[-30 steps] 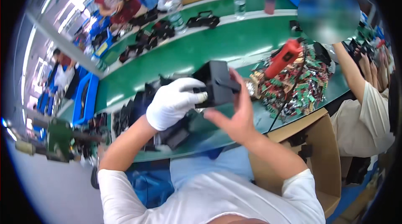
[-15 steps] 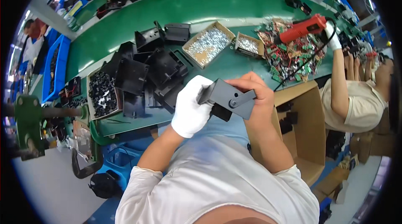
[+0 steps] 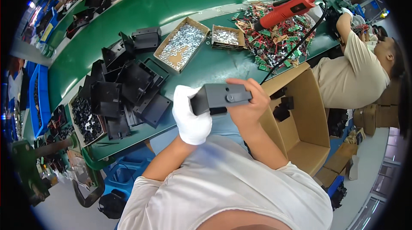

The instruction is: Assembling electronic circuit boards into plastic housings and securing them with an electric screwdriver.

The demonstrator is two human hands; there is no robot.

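Between my hands is a dark grey, box-shaped plastic housing, with a round screw fitting on the side facing up. My left hand, in a white glove, is closed around its left end. My bare right hand grips the right end, thumb and fingers wrapped over it. Part of a darker piece shows under the housing; I cannot make out its shape. On the bench to the left lies a heap of similar black housings.
A carton of small metal parts and a smaller one stand on the green bench. A red power tool lies on wired circuit boards. An open cardboard box is at my right, a co-worker beyond. A green clamp stands left.
The housing has been turned level, and the flat lever on its side no longer sticks out at an angle. The whole view has shifted; the co-worker's gloved hand has left the red tool.
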